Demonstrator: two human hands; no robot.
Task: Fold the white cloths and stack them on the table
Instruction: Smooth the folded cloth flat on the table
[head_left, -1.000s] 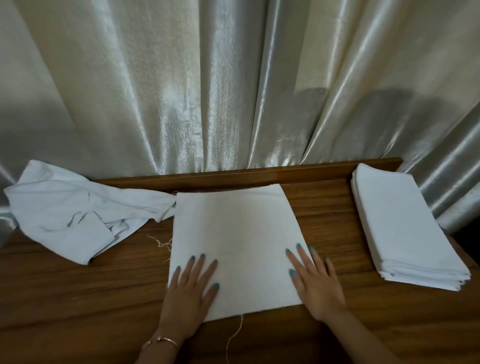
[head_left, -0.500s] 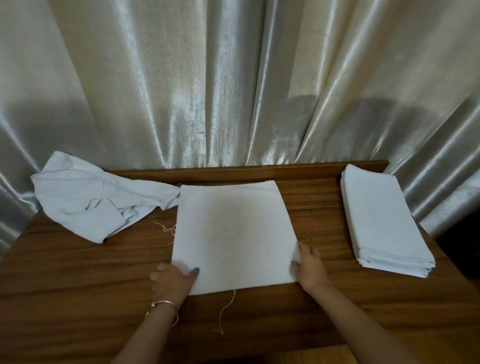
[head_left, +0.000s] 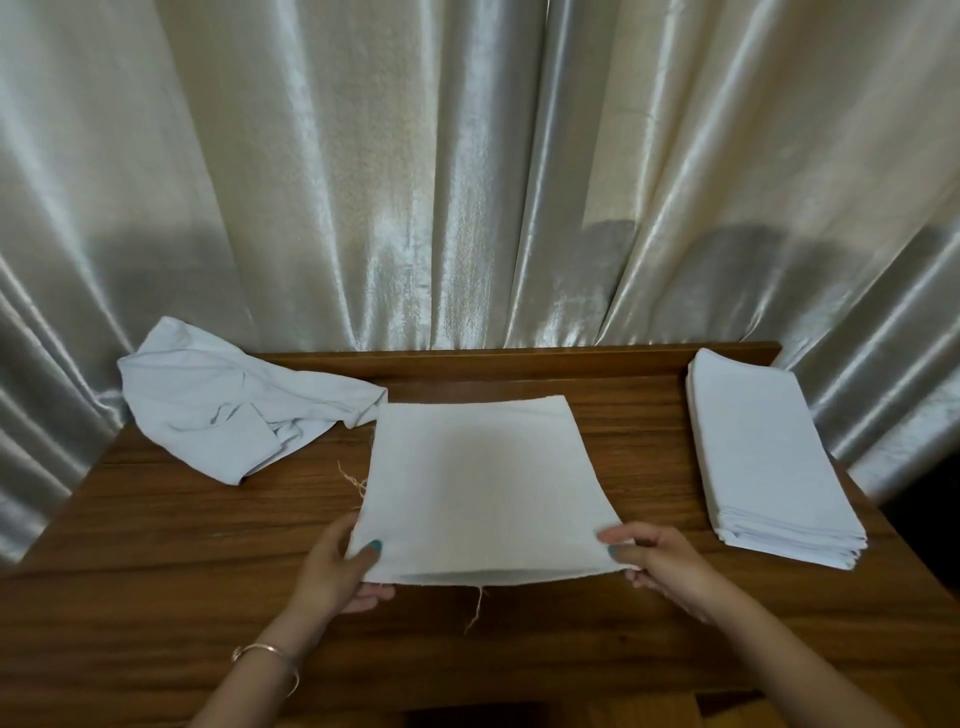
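I have both hands on the cloth (head_left: 478, 483) in front of me. My left hand (head_left: 337, 571) is pinched on its near left corner, thumb on top and fingers under, and my right hand (head_left: 657, 558) is clamped the same way on the near right corner. The near edge is raised off the worktop (head_left: 156, 545) between the two hands, while the far half lies flat beyond them. It already looks doubled (I can see two layers parting along the lifted edge), so I judge it part-folded, with at least one more fold to go before it matches the rest.

To the right of my right hand, well apart from it, sits the stack (head_left: 769, 457) of folded cloths, several layers deep and squared up. That is the finished share of the work.

Beyond my left hand and off to its left lies the heap (head_left: 228, 415) of unfolded cloth, crumpled, one end just touching the far left corner of the piece I hold. I cannot tell how many cloths are in it.

So: much is done, one piece is in hand, and the heap remains. A loose thread (head_left: 475, 608) hangs from the near edge.
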